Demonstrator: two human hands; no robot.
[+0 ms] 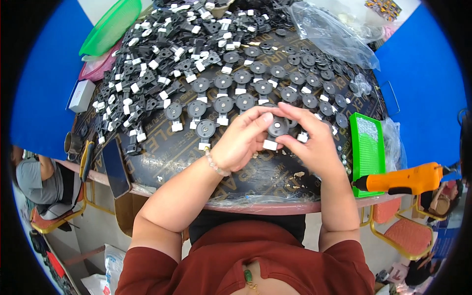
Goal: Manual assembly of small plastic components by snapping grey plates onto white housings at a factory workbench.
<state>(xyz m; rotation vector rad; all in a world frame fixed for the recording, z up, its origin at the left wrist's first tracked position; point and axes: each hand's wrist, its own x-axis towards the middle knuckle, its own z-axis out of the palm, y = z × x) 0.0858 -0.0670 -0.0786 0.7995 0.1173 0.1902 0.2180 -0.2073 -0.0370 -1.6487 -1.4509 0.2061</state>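
Observation:
Between my two hands is a round black plastic disc piece [279, 128] with a silver centre and a white block at its lower end. My left hand [242, 138] curls its thumb and fingers about the piece's left side. The thumb and fingers of my right hand [314, 139] close on its right side. Rows of similar black disc pieces with white blocks [223, 104] lie on the dark printed tabletop [231, 172] just beyond my hands, and my fingers cover some of them.
A large heap of black parts with white blocks [162, 64] covers the far left. Plain black discs [314, 61] lie at the far right, near a clear plastic bag [334, 34]. A green tray of small screws [366, 130] and an orange electric screwdriver [413, 180] are at right; a phone [116, 167] lies left.

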